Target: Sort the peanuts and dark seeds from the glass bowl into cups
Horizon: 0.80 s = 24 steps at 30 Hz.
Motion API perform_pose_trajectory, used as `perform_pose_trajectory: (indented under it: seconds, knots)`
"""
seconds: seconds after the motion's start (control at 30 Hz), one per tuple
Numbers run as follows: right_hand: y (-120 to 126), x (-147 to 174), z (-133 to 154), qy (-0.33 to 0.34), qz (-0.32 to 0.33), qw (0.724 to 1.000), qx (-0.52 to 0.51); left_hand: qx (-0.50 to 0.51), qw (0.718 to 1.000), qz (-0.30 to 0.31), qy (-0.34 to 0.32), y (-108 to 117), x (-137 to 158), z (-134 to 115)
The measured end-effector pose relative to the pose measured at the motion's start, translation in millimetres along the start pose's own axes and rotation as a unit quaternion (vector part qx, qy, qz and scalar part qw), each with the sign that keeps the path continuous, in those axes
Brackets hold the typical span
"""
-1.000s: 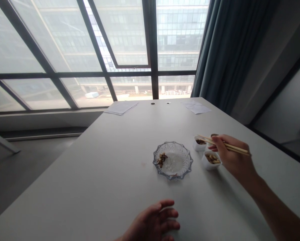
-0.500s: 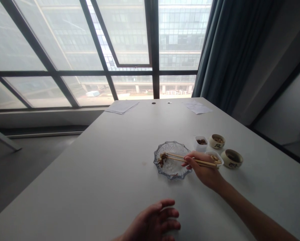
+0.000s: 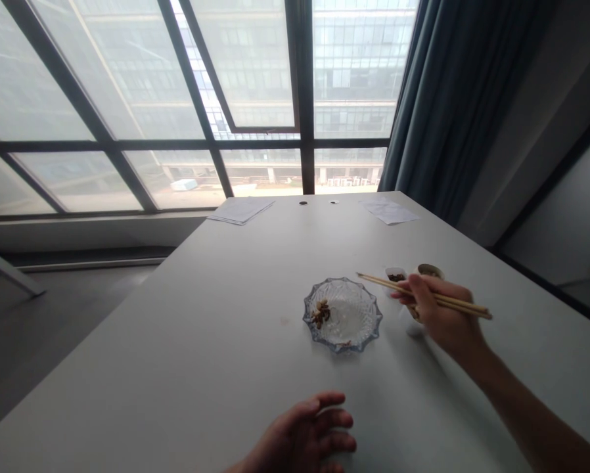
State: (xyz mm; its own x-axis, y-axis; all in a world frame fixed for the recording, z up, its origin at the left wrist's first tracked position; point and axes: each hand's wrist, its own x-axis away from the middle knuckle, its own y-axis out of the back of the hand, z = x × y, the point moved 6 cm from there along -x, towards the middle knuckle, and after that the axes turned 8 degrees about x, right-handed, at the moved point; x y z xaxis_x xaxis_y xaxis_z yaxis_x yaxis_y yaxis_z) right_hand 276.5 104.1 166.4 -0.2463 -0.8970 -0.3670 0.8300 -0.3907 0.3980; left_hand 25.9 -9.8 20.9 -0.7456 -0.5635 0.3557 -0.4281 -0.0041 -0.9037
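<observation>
A pair of wooden chopsticks is gripped in my right hand, their tips pointing left, above the right rim of a scalloped glass plate. Nothing shows between the tips. Small brown dried pieces lie in a heap on the plate's left side. Behind my right hand are a white tub of dark bits and a cream bowl, both partly hidden. A second white tub is mostly covered by the hand. My left hand rests near the front with fingers apart, holding nothing.
Paper sheets lie at the table's far left corner, and another sheet is at the far right. Two small round holes are near the back edge. Windows and a dark curtain stand beyond the white table.
My right hand has lifted the chopsticks away from the heap on the plate and moved right, over the tubs and bowls. The heap stays on the plate. My left hand has barely moved.
</observation>
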Motion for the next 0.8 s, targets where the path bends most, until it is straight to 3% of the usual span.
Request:
perform_pose_trajectory:
  seconds: [0.13, 0.27, 0.43, 0.63, 0.8]
  knots:
    - [48, -14, 13, 0.007, -0.096, 0.990, 0.102, 0.002, 1.000, 0.002, -0.020, -1, 1, 0]
    - [52, -17, 12, 0.025, -0.060, 0.988, 0.143, 0.000, 1.000, 0.003, -0.005, 0, 0, 0]
    - [32, -9, 9, 0.015, -0.035, 0.997, 0.071, -0.001, 1.000, 0.002, 0.009, 1, -1, -2]
    - [-23, 12, 2, -0.014, 0.115, 0.992, -0.051, 0.004, 1.000, 0.014, 0.004, -1, 0, 0]
    - [-57, 27, -4, 0.023, 0.194, 0.980, -0.043, 0.009, 1.000, 0.005, -0.001, -1, 0, 0]
